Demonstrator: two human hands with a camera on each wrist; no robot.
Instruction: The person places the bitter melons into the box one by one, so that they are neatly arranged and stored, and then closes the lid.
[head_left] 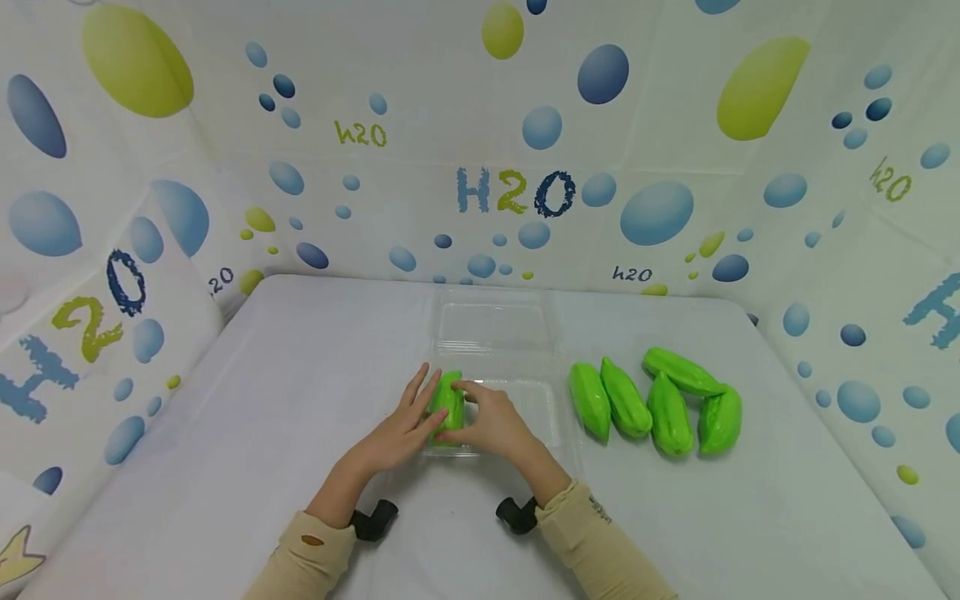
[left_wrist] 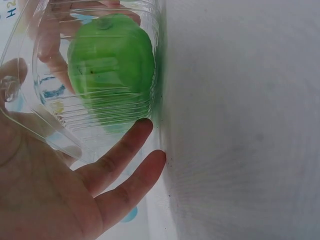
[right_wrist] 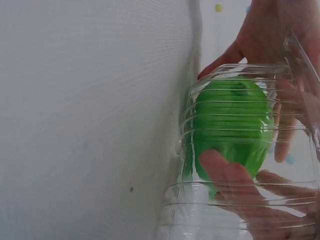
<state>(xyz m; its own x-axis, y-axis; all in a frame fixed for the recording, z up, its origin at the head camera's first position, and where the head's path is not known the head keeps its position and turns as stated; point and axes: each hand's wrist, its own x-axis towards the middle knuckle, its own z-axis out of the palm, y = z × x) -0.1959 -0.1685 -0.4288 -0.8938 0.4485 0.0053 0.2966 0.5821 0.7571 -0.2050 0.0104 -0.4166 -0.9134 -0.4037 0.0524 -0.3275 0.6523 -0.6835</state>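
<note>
One green, ridged, long vegetable [head_left: 448, 402] lies lengthwise at the left side of a clear plastic clamshell box [head_left: 534, 410]. My right hand [head_left: 501, 423] is inside the box and grips the vegetable, thumb at its near end and fingers toward its far end. My left hand [head_left: 393, 437] is at the box's left side with its fingers extended, the thumb by the vegetable. In the left wrist view, two of its fingers [left_wrist: 122, 155] lie along the outside of the clear wall. The vegetable [right_wrist: 232, 125] shows through the ribbed wall in the right wrist view.
Several more green vegetables [head_left: 618, 400] lie in a group on the white table [head_left: 315, 358], right of the box. The box's lid [head_left: 491, 327] lies folded back on the far side. A patterned curtain [head_left: 420, 167] stands behind the table.
</note>
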